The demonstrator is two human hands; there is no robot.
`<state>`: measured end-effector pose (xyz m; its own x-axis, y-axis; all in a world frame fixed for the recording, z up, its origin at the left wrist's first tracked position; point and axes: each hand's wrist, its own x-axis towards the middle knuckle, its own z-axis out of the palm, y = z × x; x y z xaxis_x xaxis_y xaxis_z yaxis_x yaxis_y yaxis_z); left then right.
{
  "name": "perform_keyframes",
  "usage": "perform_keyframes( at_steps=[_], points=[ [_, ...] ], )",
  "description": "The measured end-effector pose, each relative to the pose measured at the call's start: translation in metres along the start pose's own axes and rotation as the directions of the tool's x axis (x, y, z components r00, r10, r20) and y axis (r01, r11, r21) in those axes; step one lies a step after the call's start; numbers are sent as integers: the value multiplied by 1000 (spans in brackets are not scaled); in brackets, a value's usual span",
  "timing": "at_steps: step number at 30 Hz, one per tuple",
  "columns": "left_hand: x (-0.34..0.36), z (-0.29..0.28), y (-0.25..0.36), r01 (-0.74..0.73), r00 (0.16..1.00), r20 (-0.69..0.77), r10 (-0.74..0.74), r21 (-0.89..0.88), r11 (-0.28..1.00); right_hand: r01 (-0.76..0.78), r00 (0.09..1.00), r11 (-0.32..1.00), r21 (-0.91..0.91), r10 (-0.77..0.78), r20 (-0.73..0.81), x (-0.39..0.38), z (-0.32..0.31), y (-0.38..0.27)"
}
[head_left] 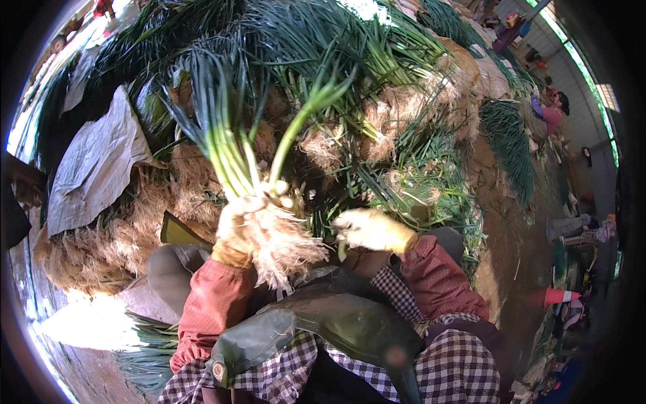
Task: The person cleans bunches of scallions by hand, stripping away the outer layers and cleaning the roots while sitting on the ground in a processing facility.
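Observation:
My left hand (232,236), in a yellow glove, is closed round a bunch of green onions (270,239) held upright, white roots toward me and long green leaves fanning upward. My right hand (370,229), gloved alike and slightly blurred, is to the right of the roots, its fingers closed on a small pale-green strip (343,250) hanging below them. Beneath both hands are my knees and a dark green apron (316,323). Behind the bunch lie loose green leaf scraps (420,202).
Heaped green onions (404,101) fill the area ahead, with a pale sack sheet (94,175) at left. A leafy bundle (505,148) lies right on the dirt floor (498,256). Other people (552,114) sit along the far right, near an orange cone (552,296).

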<state>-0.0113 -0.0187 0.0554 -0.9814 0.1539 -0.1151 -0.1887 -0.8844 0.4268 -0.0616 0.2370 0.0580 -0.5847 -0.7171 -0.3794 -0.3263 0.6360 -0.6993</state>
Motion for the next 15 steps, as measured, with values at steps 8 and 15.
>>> perform_keyframes(
  at_steps=[8,15],
  points=[
    [12,-16,-3,-20,983,-179,46,140,990,-610,652,733,-301,249,-716,91,-84,95],
    [24,-9,-6,-103,991,-95,91,-140,985,639,508,414,648,407,-760,92,-147,93]
  ],
)
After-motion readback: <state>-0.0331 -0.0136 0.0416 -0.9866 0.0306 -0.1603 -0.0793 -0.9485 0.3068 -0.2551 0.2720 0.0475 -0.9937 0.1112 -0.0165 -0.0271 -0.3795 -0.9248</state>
